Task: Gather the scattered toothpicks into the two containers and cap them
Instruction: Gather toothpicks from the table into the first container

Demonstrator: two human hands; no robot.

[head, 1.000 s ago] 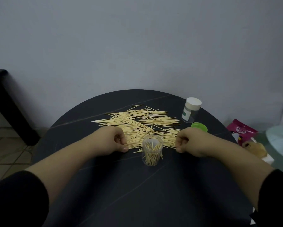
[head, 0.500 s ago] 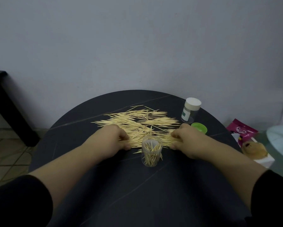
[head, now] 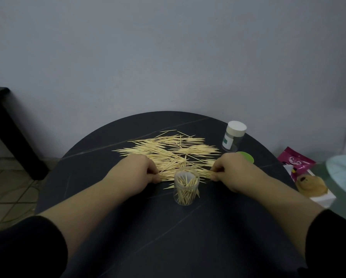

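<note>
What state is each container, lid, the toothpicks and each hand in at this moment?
toothpicks: mostly loose, scattered in a pile.
clear container: upright, uncapped, partly filled.
white-lidded container: upright, capped.
green lid: off, lying loose.
left hand: pinching toothpicks at the pile's near edge.
right hand: pinching toothpicks likewise.

The left hand [head: 137, 173] and right hand [head: 231, 173] show mostly their backs. The fingers [head: 151, 168] curl under, so the ends of the toothpicks [head: 168, 153] they pinch are hidden and cannot be counted. Just beyond the right fingers, the green lid [head: 247, 157] shows only its far part. Between the two sets of fingers, the open container [head: 186, 189] covers part of the pile. Farther beyond the right fingers, the capped container [head: 233, 139] bears a label too small to read. The tabletop [head: 168, 237] is cut off by the bottom edge.
</note>
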